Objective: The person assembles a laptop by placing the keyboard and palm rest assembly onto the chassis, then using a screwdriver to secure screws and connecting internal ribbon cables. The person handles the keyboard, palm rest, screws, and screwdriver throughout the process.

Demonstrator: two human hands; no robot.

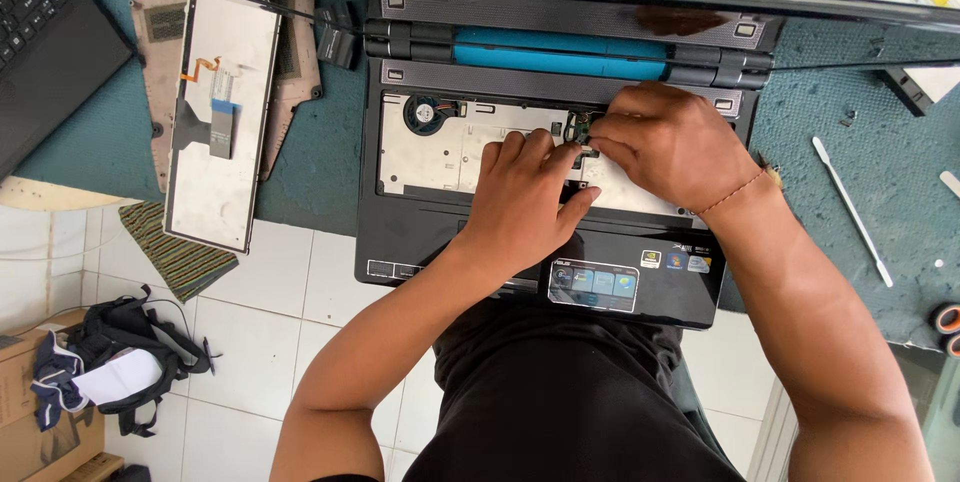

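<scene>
Teal bench mat under an opened black laptop, keyboard removed, both my hands inside its tray.
My left hand braces the metal plate; my right hand fingertips pinch closed on a small connector, the step seemingly freeing it, needing a gentle pull.

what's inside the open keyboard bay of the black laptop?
Inside the black laptop: a bare silver metal plate and a small round black fan. The left hand and right hand cover the middle, hiding what they pinch.
</scene>
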